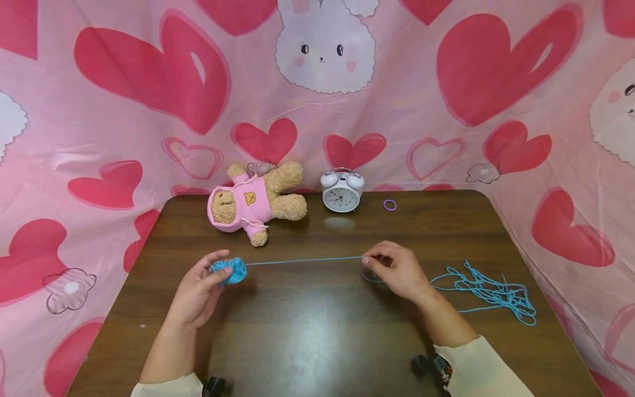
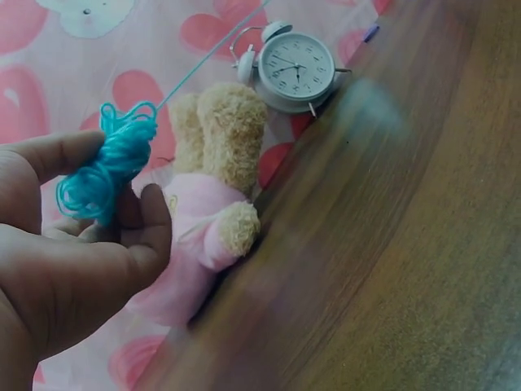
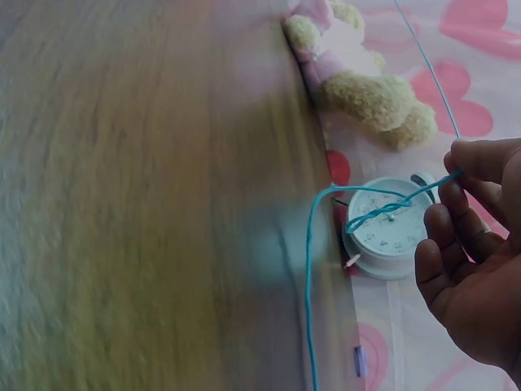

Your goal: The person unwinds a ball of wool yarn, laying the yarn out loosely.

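The two hands are well apart above the table. The left hand (image 1: 198,289) pinches a bundle (image 1: 239,270) of blue yarn, a soft, rounded wad of looped strands, between thumb and fingers. From it a thin strand (image 1: 302,260) runs taut and straight to the right hand (image 1: 399,270), which pinches it at the fingertips; a twisted length (image 3: 378,214) hangs beside them, coiled on itself like cord. Loose yarn (image 1: 496,292) lies in a slack, tangled heap near the right forearm, on the glossy, wood-grained table (image 1: 307,342). Behind lie a curly-plush bear (image 1: 258,201) in a smooth pink hoodie, a round white twin-bell clock (image 1: 341,194) and a small purple ring (image 1: 389,205). Creased pink cloth (image 1: 397,99) with printed hearts hangs beyond.
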`<action>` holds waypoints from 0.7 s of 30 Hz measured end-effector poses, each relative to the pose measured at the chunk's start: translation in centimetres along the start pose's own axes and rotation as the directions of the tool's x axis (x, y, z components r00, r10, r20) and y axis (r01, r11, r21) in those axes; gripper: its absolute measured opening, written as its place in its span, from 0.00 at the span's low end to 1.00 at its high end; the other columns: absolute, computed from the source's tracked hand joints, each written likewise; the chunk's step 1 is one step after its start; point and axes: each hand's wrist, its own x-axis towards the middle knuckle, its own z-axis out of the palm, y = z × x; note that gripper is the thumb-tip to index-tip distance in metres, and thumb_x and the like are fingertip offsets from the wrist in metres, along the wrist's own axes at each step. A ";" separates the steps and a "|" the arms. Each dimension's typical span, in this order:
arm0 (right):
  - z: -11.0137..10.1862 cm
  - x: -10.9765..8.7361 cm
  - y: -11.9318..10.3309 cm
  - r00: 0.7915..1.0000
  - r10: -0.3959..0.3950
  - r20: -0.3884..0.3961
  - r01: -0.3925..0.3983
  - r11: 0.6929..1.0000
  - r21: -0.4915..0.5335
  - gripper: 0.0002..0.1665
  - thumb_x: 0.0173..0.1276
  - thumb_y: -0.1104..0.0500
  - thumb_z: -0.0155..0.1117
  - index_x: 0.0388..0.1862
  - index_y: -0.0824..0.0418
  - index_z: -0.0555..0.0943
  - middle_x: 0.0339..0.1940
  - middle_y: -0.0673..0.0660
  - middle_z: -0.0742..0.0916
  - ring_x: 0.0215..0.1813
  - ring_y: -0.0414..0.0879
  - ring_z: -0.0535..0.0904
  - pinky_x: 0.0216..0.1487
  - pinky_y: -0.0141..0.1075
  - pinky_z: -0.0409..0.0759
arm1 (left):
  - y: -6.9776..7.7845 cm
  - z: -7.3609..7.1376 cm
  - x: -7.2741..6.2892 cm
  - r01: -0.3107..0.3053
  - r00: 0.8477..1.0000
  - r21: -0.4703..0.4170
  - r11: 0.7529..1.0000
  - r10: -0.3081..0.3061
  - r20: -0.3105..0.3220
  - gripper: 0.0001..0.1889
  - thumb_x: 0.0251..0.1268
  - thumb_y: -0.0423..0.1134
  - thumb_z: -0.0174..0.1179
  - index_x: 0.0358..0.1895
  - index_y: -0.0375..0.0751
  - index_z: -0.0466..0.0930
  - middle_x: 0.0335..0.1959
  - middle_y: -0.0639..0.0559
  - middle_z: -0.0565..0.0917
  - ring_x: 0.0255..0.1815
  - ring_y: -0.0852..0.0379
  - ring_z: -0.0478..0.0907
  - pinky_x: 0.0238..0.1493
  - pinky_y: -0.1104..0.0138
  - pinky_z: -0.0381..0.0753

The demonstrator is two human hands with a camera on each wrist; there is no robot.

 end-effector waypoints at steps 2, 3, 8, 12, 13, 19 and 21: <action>-0.3 0.0 0.0 1.000 -0.001 -0.009 0.001 1.000 0.001 0.04 0.67 0.62 0.75 0.36 0.52 0.91 0.35 0.43 0.88 0.33 0.39 0.80 0.35 0.33 0.79 | -0.1 -0.1 0.0 0.007 1.000 0.004 1.000 -0.008 0.011 0.13 0.79 0.31 0.56 0.60 0.48 0.76 0.48 0.52 0.82 0.45 0.59 0.82 0.48 0.67 0.82; -0.5 0.0 0.1 1.000 -0.001 -0.013 0.001 1.000 0.002 0.04 0.67 0.62 0.75 0.36 0.52 0.91 0.35 0.43 0.88 0.33 0.40 0.80 0.35 0.33 0.79 | -0.2 -0.2 -0.1 0.011 1.000 0.008 1.000 -0.011 0.019 0.12 0.79 0.32 0.56 0.59 0.48 0.76 0.48 0.52 0.82 0.45 0.59 0.82 0.47 0.67 0.83; -1.5 -0.2 0.1 1.000 0.006 -0.021 -0.006 1.000 -0.011 0.01 0.69 0.60 0.74 0.37 0.55 0.91 0.37 0.44 0.88 0.35 0.40 0.80 0.36 0.34 0.80 | -0.4 -0.4 -0.1 0.025 0.999 0.036 0.999 -0.026 0.037 0.12 0.80 0.34 0.56 0.60 0.46 0.74 0.48 0.53 0.83 0.43 0.61 0.83 0.45 0.69 0.83; -2.2 -0.6 0.2 0.999 0.022 -0.031 -0.023 0.999 -0.028 0.02 0.69 0.60 0.74 0.37 0.53 0.90 0.37 0.43 0.88 0.35 0.40 0.80 0.36 0.34 0.80 | -0.4 -0.5 0.0 0.029 1.000 0.068 0.997 -0.028 -0.012 0.14 0.78 0.35 0.60 0.61 0.44 0.73 0.50 0.53 0.83 0.44 0.61 0.83 0.45 0.71 0.83; -2.4 -0.7 0.2 0.999 0.025 -0.035 -0.026 0.999 -0.033 0.02 0.68 0.60 0.74 0.37 0.52 0.90 0.37 0.43 0.88 0.34 0.39 0.80 0.35 0.33 0.80 | -0.4 -0.6 0.1 0.029 0.999 0.071 0.997 -0.027 -0.030 0.14 0.77 0.35 0.60 0.61 0.44 0.73 0.50 0.53 0.83 0.44 0.61 0.83 0.45 0.71 0.83; -3.4 -1.5 0.4 0.997 0.050 -0.056 -0.052 0.997 -0.048 0.03 0.68 0.61 0.74 0.36 0.52 0.90 0.36 0.42 0.88 0.35 0.39 0.80 0.36 0.32 0.80 | -0.2 -0.6 -0.1 -0.023 0.992 -0.015 1.000 0.020 -0.123 0.11 0.76 0.31 0.61 0.56 0.44 0.77 0.47 0.54 0.82 0.45 0.62 0.81 0.45 0.73 0.83; -3.8 -1.7 0.7 0.997 0.058 -0.060 -0.062 0.996 -0.060 0.02 0.69 0.60 0.74 0.37 0.52 0.90 0.36 0.42 0.88 0.35 0.38 0.81 0.36 0.30 0.80 | -0.1 -0.8 -0.1 -0.047 0.990 -0.052 0.998 0.039 -0.138 0.10 0.76 0.29 0.60 0.54 0.45 0.78 0.46 0.55 0.83 0.44 0.62 0.82 0.44 0.73 0.82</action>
